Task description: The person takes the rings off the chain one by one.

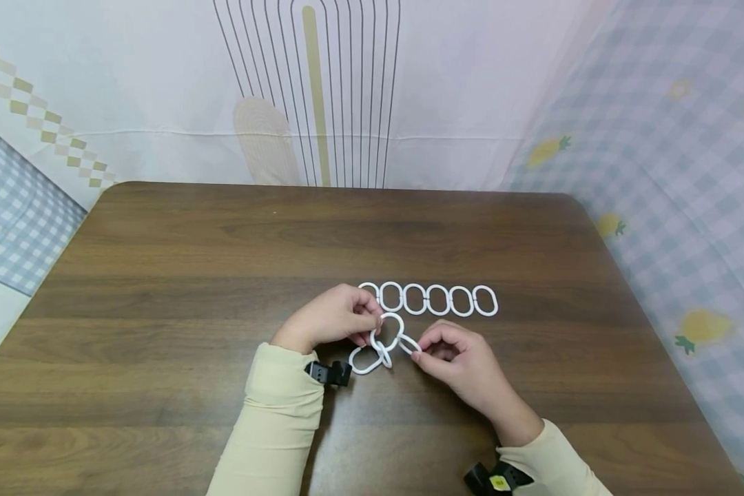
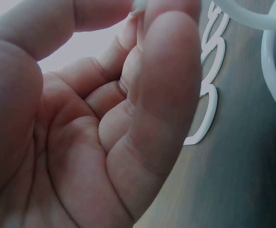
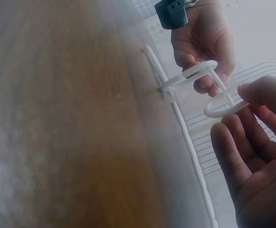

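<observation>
My left hand (image 1: 335,315) pinches a white oval plastic ring (image 1: 392,315) at its edge, over the middle of the table. Through that ring passes a second white ring (image 3: 215,114), gripped between the thumb and fingers of my right hand (image 1: 465,358). Two more linked rings (image 1: 364,372) hang from the left-hand ring toward the lower left. Behind the hands, a row of several white oval rings (image 1: 438,312) lies flat on the table, side by side. The left hand covers part of the row's left end.
The brown wooden table (image 1: 192,255) extends around both hands. A white patterned cloth (image 1: 459,83) hangs behind its far edge, and a checked cloth (image 1: 663,241) hangs along the right side. Each wrist wears a black camera (image 1: 330,373) on a strap.
</observation>
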A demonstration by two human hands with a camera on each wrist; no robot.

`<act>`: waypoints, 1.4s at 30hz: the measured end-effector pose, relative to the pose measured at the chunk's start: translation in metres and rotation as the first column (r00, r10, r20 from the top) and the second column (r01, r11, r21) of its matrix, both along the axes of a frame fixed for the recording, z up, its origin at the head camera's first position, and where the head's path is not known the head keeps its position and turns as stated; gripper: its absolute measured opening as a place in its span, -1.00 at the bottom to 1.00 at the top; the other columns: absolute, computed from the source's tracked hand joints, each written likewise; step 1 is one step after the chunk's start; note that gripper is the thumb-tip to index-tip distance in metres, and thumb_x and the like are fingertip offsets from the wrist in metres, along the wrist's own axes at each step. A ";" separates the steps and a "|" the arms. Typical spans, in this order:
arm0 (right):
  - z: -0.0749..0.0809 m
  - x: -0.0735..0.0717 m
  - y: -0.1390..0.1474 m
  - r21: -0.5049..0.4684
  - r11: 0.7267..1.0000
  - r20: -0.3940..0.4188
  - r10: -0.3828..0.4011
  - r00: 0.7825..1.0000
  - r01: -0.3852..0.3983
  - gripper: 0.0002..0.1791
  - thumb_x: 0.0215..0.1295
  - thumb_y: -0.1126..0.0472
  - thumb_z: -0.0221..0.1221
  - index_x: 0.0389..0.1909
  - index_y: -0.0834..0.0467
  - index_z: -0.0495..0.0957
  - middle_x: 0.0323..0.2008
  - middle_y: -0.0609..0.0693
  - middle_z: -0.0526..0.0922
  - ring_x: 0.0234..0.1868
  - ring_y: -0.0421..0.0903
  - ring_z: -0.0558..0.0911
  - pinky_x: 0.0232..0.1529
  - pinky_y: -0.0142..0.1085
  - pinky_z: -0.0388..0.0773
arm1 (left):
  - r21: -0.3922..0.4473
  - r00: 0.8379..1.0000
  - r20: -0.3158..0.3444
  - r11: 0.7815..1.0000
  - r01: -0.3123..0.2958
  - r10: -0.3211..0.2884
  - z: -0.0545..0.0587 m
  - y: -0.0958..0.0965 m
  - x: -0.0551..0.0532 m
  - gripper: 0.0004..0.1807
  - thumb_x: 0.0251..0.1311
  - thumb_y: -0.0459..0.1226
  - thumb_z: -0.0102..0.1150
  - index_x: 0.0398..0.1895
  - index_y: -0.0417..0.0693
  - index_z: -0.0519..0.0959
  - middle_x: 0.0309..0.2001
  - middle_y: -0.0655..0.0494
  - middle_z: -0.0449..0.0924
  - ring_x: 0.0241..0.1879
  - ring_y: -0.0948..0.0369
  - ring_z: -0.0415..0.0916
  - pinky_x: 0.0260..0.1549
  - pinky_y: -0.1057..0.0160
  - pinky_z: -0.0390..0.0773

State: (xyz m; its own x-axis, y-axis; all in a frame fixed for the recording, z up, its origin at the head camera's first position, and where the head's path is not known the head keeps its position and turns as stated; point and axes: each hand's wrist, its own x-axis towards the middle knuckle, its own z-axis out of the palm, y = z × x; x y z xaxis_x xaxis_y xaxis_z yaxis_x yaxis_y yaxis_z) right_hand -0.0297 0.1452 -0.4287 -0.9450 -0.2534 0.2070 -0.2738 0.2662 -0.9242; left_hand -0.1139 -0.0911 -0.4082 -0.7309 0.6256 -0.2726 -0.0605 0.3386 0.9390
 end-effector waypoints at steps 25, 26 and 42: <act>-0.002 -0.001 0.000 -0.007 1.000 -0.011 0.005 1.000 -0.005 -0.81 0.11 0.52 0.36 -0.41 0.17 0.64 -0.38 0.05 0.64 -0.39 -0.24 0.62 -0.40 -0.41 0.65 | -0.003 1.000 -0.009 1.000 0.004 -0.004 0.000 0.001 0.000 -0.87 0.28 -0.44 0.13 -0.23 -0.38 0.61 -0.49 0.08 0.61 -0.54 0.25 0.59 -0.41 0.25 0.70; -0.001 -0.001 0.000 -0.008 1.000 -0.012 0.005 1.000 -0.006 -0.82 0.11 0.51 0.37 -0.41 0.17 0.65 -0.38 0.05 0.64 -0.39 -0.24 0.62 -0.39 -0.41 0.65 | -0.001 1.000 -0.007 1.000 0.004 -0.004 0.000 0.001 0.000 -0.87 0.28 -0.44 0.13 -0.23 -0.38 0.61 -0.49 0.08 0.61 -0.54 0.26 0.59 -0.41 0.24 0.70; 0.000 -0.001 -0.001 0.006 1.000 -0.008 -0.001 1.000 0.001 -0.82 0.11 0.50 0.37 -0.41 0.17 0.65 -0.38 0.04 0.64 -0.39 -0.24 0.62 -0.40 -0.41 0.64 | -0.007 1.000 -0.009 1.000 0.009 -0.009 0.000 0.001 0.000 -0.89 0.27 -0.44 0.13 -0.25 -0.34 0.62 -0.49 0.07 0.61 -0.53 0.25 0.59 -0.40 0.24 0.70</act>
